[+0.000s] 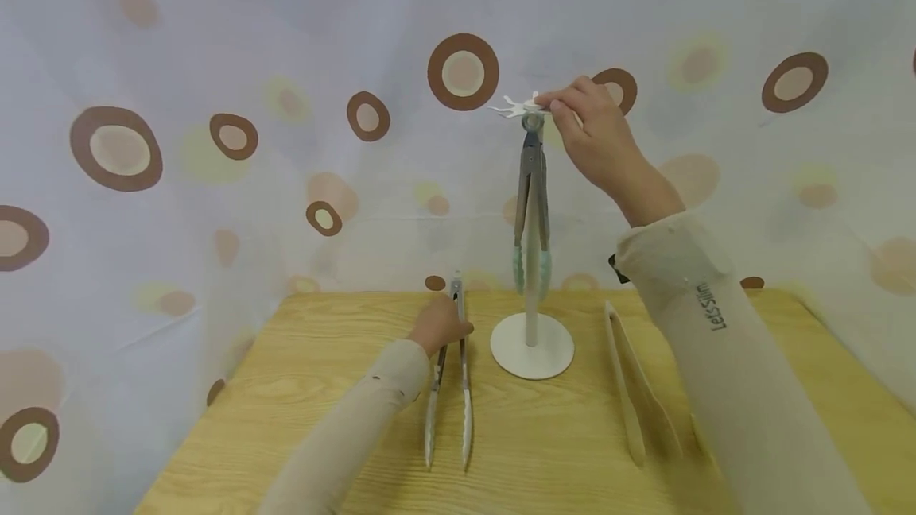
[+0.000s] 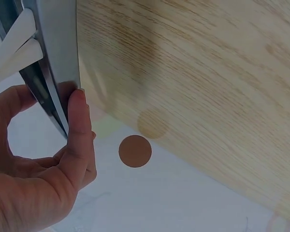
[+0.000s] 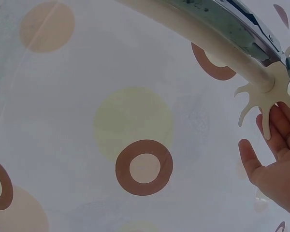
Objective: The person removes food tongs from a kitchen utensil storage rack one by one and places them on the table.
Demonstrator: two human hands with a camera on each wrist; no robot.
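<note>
In the head view my left hand [image 1: 438, 326] grips a pair of metal tongs [image 1: 467, 420] by the upper part, over the table. Thumb and fingers pinch the metal arms [image 2: 60, 38] in the left wrist view. A white utensil stand [image 1: 533, 340] with a round base rises in the middle. My right hand [image 1: 597, 129] is at its top, fingers touching the hooked crown [image 3: 266, 99]; the thumb stands apart from it in the right wrist view. Metal tongs with teal tips [image 1: 546, 272] hang from the crown, tips down.
Pale brown tongs [image 1: 626, 412] lie on the wooden table [image 1: 343, 420], right of the stand, partly beside my right sleeve [image 1: 744, 388]. A spotted curtain [image 1: 401, 22] hangs close behind the table's back edge.
</note>
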